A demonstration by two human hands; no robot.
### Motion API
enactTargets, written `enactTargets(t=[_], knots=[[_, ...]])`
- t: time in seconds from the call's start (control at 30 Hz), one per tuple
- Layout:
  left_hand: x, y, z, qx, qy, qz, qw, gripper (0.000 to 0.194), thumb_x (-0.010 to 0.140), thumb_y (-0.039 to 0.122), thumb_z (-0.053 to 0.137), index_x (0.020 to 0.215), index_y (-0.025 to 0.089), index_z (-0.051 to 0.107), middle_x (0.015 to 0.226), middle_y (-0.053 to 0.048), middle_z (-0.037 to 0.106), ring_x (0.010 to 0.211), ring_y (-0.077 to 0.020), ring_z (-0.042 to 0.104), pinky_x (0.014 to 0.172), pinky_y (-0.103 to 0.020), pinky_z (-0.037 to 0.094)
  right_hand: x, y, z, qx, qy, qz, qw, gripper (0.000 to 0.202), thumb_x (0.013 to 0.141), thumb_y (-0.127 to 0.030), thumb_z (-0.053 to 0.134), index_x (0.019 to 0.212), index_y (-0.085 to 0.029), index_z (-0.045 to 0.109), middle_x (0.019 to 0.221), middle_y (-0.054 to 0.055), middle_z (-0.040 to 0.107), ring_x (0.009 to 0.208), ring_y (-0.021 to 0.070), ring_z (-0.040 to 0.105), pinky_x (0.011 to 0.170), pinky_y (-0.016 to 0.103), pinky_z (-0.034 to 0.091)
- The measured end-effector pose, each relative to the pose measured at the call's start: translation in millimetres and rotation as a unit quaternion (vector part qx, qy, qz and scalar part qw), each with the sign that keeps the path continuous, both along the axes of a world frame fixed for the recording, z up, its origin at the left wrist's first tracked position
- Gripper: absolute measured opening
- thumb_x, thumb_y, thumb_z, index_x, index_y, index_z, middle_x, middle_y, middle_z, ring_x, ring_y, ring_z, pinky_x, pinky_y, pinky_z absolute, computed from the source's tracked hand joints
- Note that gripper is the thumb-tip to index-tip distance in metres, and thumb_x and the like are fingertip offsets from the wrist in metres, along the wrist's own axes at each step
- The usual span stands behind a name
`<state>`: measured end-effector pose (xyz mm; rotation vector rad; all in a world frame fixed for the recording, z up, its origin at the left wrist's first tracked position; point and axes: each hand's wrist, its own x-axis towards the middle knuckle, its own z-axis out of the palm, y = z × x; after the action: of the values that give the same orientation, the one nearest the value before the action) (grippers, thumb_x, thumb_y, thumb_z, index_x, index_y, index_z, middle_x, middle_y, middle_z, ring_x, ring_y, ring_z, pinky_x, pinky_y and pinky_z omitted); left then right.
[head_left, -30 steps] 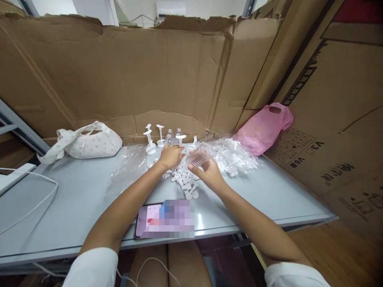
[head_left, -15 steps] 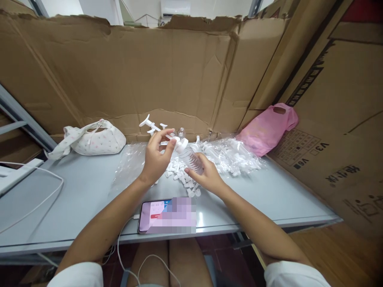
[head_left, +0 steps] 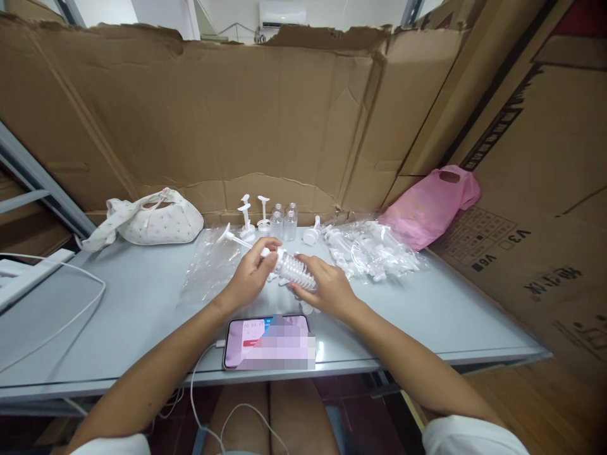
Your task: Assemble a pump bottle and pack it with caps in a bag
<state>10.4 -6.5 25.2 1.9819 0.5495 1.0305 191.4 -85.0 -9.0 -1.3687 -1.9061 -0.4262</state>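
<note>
Tilted over the table is a clear ribbed bottle (head_left: 296,272), its base end in the grip of my right hand (head_left: 329,287). A white pump top (head_left: 239,240) with a long stem sits at the bottle's mouth, and my left hand (head_left: 253,268) is closed round its collar. Beneath both hands lie small white plastic parts (head_left: 308,308), mostly hidden. Behind them stand several clear bottles (head_left: 290,222) and white pump tops (head_left: 263,212). A single white part (head_left: 312,232) lies right of the bottles.
A clear bag of white parts (head_left: 374,249) and a pink bag (head_left: 431,208) lie at the right. A flat plastic bag (head_left: 208,268) and a spotted white pouch (head_left: 164,218) are on the left. A phone (head_left: 268,342) with a cable lies at the front edge; cardboard (head_left: 237,114) stands behind.
My left hand has moved lower, bringing the pump top down onto the bottle's mouth. The bottle is tilted further over, and the standing bottles behind show more fully.
</note>
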Motion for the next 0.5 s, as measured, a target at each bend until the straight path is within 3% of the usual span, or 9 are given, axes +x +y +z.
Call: enactTargets(t=[0.1, 0.2, 0.33, 0.5], knots=[[-0.3, -3.3, -5.1, -0.011, 0.029, 0.023, 0.999, 0.034, 0.086, 0.046, 0.053, 0.109, 0.022, 0.049, 0.097, -0.003, 0.055, 0.060, -0.0090, 0.053, 0.057, -0.023, 0.045, 0.3, 0.5, -2.5, 0.043, -0.055, -0.020, 0.997, 0.047, 0.082, -0.041, 0.060, 0.121, -0.015, 0.053, 0.084, 0.009, 0.069, 0.064, 0.0210, 0.065, 0.053, 0.029, 0.048], [-0.4, -6.6, -7.0, -0.010, 0.040, 0.031, 0.999, 0.031, 0.086, 0.048, 0.053, 0.102, 0.021, 0.051, 0.083, 0.000, 0.055, 0.054, -0.0083, 0.049, 0.051, -0.021, 0.041, -0.5, -1.2, -2.3, 0.044, -0.063, -0.012, 0.997, 0.046, 0.083, -0.041, 0.059, 0.118, -0.012, 0.054, 0.083, 0.010, 0.070, 0.063, 0.0221, 0.066, 0.052, 0.030, 0.047], [-1.0, -9.7, -11.3, 0.025, 0.031, 0.040, 0.998, 0.030, 0.087, 0.048, 0.051, 0.100, 0.021, 0.051, 0.079, 0.000, 0.056, 0.059, -0.0108, 0.051, 0.056, -0.023, 0.042, -4.5, -7.1, 4.5, -0.092, 0.056, 0.050, 0.993, 0.044, 0.081, -0.043, 0.060, 0.114, -0.015, 0.053, 0.093, 0.010, 0.069, 0.073, 0.0213, 0.065, 0.060, 0.030, 0.049], [-4.0, -10.7, -17.3, 0.038, 0.018, 0.008, 0.999, 0.033, 0.087, 0.051, 0.048, 0.100, 0.021, 0.050, 0.079, -0.001, 0.055, 0.065, -0.0134, 0.051, 0.059, -0.025, 0.042, -7.6, -10.1, 14.6, -0.241, 0.202, 0.141, 0.939, 0.032, 0.079, -0.047, 0.061, 0.090, -0.017, 0.056, 0.068, -0.002, 0.054, 0.058, 0.0132, 0.049, 0.053, 0.025, 0.038]])
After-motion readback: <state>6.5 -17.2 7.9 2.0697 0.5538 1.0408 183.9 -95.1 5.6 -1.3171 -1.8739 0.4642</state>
